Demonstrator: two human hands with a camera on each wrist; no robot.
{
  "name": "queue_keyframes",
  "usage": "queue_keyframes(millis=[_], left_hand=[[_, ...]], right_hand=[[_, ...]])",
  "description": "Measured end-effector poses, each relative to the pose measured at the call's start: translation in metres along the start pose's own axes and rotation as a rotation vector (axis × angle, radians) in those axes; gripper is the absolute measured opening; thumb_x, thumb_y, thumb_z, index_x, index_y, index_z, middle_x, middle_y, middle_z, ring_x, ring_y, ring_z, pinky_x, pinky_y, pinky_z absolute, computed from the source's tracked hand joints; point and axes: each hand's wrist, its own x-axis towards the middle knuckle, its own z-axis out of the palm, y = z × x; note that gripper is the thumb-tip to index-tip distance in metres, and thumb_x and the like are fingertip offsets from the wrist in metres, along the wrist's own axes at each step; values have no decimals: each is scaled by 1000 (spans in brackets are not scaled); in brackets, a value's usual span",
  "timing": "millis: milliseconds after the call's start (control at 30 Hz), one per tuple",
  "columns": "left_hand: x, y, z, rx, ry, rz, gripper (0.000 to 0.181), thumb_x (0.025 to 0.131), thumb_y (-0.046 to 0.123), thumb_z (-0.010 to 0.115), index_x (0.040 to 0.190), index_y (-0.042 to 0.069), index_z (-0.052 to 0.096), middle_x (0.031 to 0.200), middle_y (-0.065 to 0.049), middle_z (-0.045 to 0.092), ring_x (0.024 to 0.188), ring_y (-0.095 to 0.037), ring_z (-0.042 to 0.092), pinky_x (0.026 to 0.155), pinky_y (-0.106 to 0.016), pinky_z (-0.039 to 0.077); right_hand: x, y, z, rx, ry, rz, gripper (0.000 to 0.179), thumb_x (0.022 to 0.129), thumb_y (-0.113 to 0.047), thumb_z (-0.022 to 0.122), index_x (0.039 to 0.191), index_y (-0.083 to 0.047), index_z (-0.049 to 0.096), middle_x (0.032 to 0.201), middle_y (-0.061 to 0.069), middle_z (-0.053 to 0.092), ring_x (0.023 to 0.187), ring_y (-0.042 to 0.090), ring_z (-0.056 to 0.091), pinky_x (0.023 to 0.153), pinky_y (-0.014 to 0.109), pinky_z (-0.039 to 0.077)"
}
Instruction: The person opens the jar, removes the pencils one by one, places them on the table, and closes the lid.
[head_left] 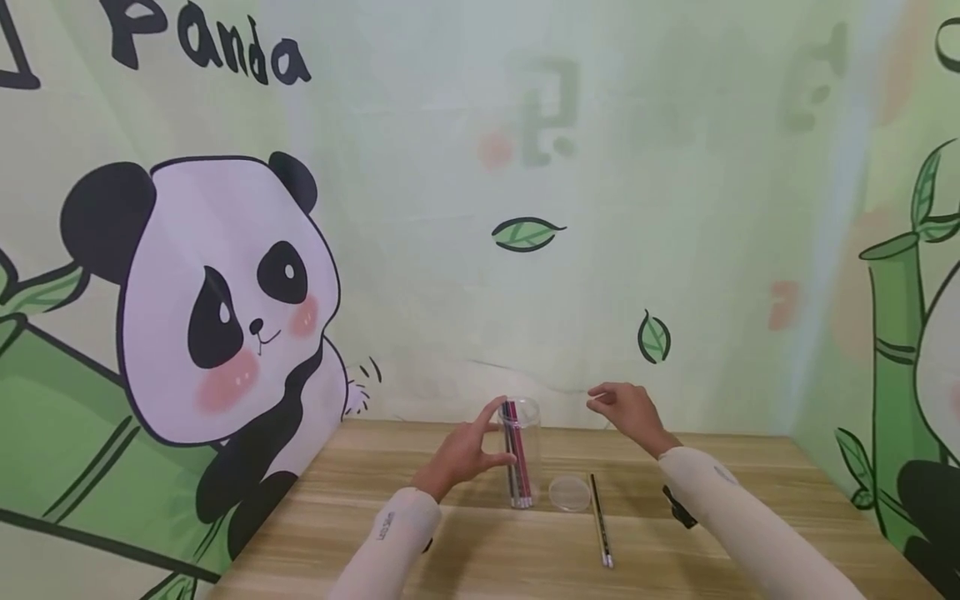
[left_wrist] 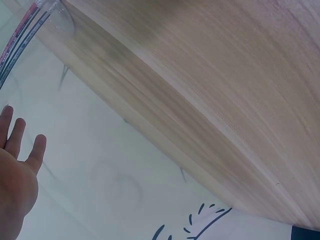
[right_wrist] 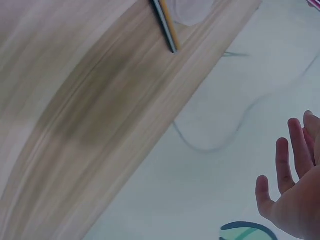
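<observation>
A clear plastic cylinder [head_left: 534, 454] stands upright on the table, with several dark and red pencils [head_left: 519, 467] leaning to its left inside. My left hand [head_left: 462, 450] holds the cylinder from the left, one finger up by the rim and the thumb across the front. In the left wrist view, pencils [left_wrist: 22, 42] show at the upper left, beyond the spread fingers [left_wrist: 36, 155]. My right hand [head_left: 628, 412] hovers to the right of the cylinder, thumb and forefinger close together, nothing visible between them. Its other fingers [right_wrist: 283, 165] are loosely extended in the right wrist view.
A round clear lid [head_left: 570, 493] lies right of the cylinder. Beside it are a black pencil and a yellow pencil [head_left: 602, 529], side by side on the wooden table [head_left: 480, 542]. A printed panda backdrop [head_left: 450, 292] rises behind the table's far edge.
</observation>
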Motion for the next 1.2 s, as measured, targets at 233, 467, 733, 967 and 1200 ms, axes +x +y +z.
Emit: queue_keyframes(millis=[233, 467, 733, 967, 1200], left_hand=[[0, 0, 0, -1, -7, -25, 104, 86, 40, 85, 164, 36, 18, 139, -13, 66, 127, -43, 62, 107, -59, 48], [0, 0, 0, 7, 0, -26, 103, 86, 41, 85, 164, 36, 18, 139, -10, 67, 127, -41, 62, 107, -58, 48], [1, 0, 0, 7, -11, -27, 103, 86, 41, 85, 164, 36, 17, 140, -11, 66, 127, -43, 62, 107, -59, 48], [1, -1, -1, 4, -8, -26, 103, 86, 41, 84, 164, 38, 16, 140, -10, 66, 127, -39, 63, 108, -59, 47], [1, -2, -1, 20, -6, 8, 103, 87, 41, 84, 165, 32, 17, 137, -12, 68, 123, -41, 65, 106, -57, 49]], right_hand=[[10, -14, 2, -16, 35, -50, 20, 95, -13, 77, 110, 0, 77, 95, 14, 79, 90, 34, 76, 79, 52, 60], [19, -32, 3, -11, 10, -62, 21, 96, -14, 76, 112, 0, 76, 96, 14, 79, 93, 34, 76, 81, 53, 59], [26, -50, 8, 20, -12, -61, 23, 96, -16, 76, 113, -1, 76, 98, 14, 79, 93, 32, 76, 81, 50, 60], [30, -64, 17, 49, -38, -58, 25, 96, -18, 76, 115, -2, 76, 100, 13, 79, 94, 31, 76, 83, 50, 61], [32, -74, 26, 53, -49, -67, 23, 95, -18, 78, 114, -4, 77, 99, 11, 80, 93, 29, 76, 83, 49, 61]])
